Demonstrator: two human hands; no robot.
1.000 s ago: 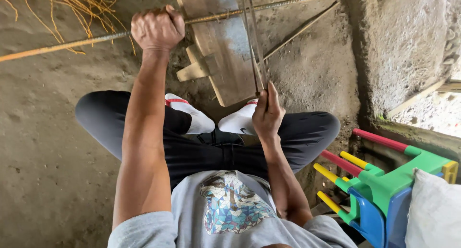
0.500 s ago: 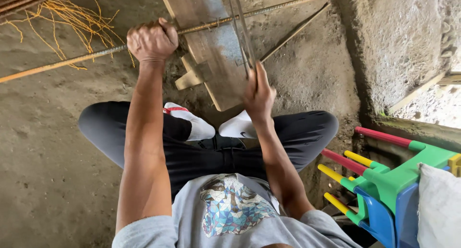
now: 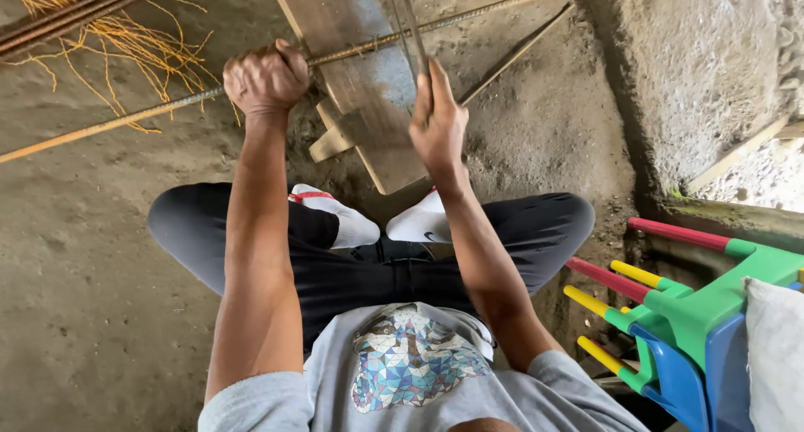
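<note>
My left hand (image 3: 266, 79) is closed around a long rusty steel bar (image 3: 134, 118) that lies slantwise across a wooden board (image 3: 360, 80) on the dirt floor. My right hand (image 3: 437, 122) grips the handle of a thin hacksaw (image 3: 408, 26) whose blade crosses the bar over the board. A small wooden block (image 3: 333, 139) juts out from the board's left edge. I sit cross-legged behind the board, white socks (image 3: 377, 223) showing.
Yellow fibre strands (image 3: 126, 43) and more bars (image 3: 75, 9) lie at the top left. A rough concrete wall (image 3: 712, 72) rises on the right. A colourful plastic chair (image 3: 695, 315) lies tipped at the lower right. A thin rod (image 3: 515, 55) rests beside the board.
My right hand has pushed forward along the board with the saw. My left hand keeps its hold on the bar; the view has shifted slightly.
</note>
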